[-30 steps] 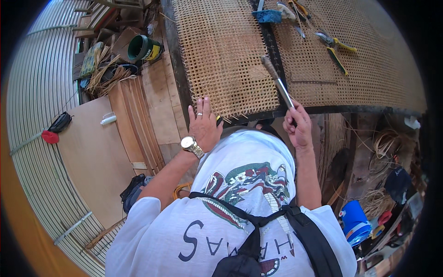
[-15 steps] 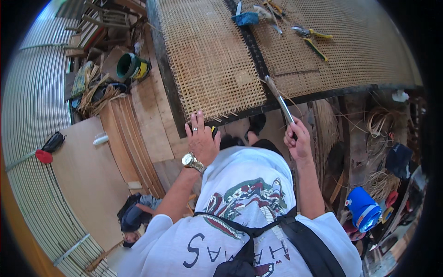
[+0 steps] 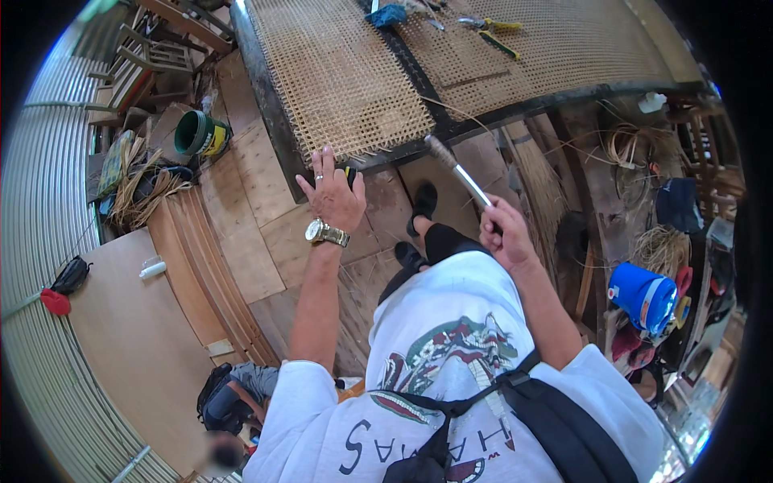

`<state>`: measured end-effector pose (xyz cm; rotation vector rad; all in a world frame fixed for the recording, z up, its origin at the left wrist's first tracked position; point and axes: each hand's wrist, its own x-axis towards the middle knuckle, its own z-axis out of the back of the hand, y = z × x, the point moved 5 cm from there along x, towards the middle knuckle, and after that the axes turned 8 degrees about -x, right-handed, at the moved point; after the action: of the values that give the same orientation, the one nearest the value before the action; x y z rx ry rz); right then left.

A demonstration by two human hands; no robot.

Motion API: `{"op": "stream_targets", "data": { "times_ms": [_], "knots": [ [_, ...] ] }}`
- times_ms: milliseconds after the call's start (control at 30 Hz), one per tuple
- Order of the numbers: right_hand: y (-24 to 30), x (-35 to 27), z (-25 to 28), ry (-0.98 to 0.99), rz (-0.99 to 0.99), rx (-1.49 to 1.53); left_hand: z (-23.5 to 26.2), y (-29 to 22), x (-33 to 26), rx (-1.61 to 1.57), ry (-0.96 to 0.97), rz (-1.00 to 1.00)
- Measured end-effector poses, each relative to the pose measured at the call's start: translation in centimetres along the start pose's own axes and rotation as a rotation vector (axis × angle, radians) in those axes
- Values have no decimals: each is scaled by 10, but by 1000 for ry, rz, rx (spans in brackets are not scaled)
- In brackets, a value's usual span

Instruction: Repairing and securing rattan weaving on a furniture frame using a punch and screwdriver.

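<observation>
My left hand (image 3: pixel 334 197) rests with fingers spread at the near left corner of a woven cane panel (image 3: pixel 354 97), by its loose strand ends. A small yellow-and-black thing (image 3: pixel 349 174) shows between its finger and thumb; most of it is hidden. The panel lies on a dark-framed piece (image 3: pixel 278 133). My right hand (image 3: pixel 507 229) is closed around the lower end of a hammer-like tool (image 3: pixel 463 175) with a shiny metal shaft. Its brownish end hangs just off the frame's near edge, apart from the cane, and its exact shape is unclear.
Yellow-handled pliers (image 3: pixel 491 26) and a blue block-like thing (image 3: pixel 386 14) lie on the cane. Left of the frame stands a green bucket (image 3: pixel 201 133) beside cane scraps. A blue jug (image 3: pixel 642 298) sits at right. Another person (image 3: pixel 233 394) is at lower left.
The hammer-like tool has come off the frame's corner, down and to the left. My left hand stays at the cane's edge. The whole view has shifted, with the cane higher up.
</observation>
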<state>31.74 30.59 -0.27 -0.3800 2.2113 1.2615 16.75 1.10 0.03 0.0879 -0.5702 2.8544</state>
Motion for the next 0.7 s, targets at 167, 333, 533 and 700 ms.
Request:
{"op": "stream_targets", "data": {
  "times_ms": [167,333,533,700],
  "knots": [
    [-31,-38,-3,93,-29,-21,-3,4,-7,4,-47,51],
    [-54,-51,8,178,-160,-15,-3,-10,-43,-43,-52,143],
    [-28,-42,23,290,-182,-11,-50,-13,-176,-222,-81,368],
    [2,-33,53,302,-164,58,-75,-16,-300,-194,107,754]
  ]
}}
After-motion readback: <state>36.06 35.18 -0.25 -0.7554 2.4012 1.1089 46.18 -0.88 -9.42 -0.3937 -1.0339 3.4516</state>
